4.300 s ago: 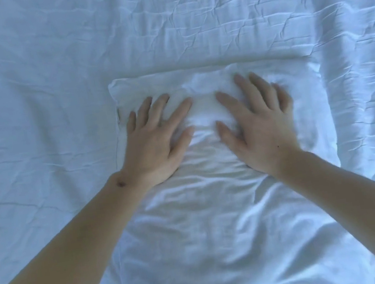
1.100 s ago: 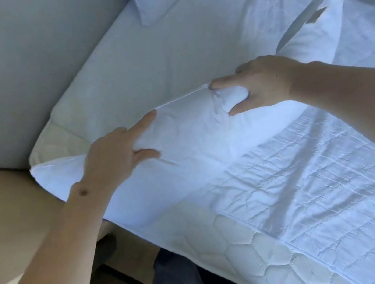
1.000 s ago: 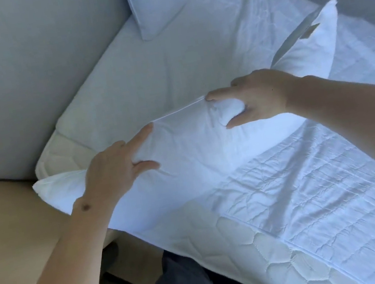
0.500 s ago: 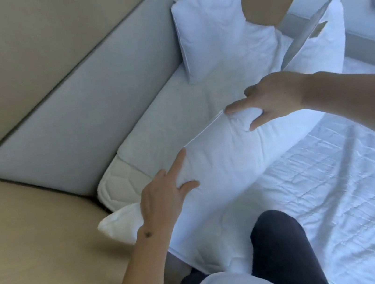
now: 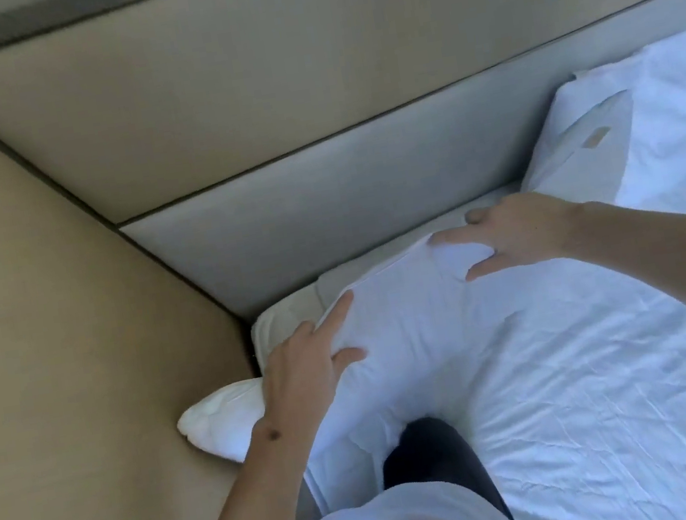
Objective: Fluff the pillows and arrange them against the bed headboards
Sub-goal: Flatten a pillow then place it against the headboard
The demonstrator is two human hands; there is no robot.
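Grey padded headboard [image 5: 322, 200] runs along the far edge of the bed [image 5: 620, 373], w/ a 2nd pillow [image 5: 668, 109] leaning on it at the far right. Held pillow [image 5: 412, 338] lies across the bed's far-left corner, just short of the headboard, its left end overhanging the left edge. Left hand [image 5: 304, 365] & right hand [image 5: 512, 233] each clutch its top edge, fingers pinching fabric.

White bed [image 5: 626, 417] carries held pillow [image 5: 410, 330]; second pillow [image 5: 676, 103].
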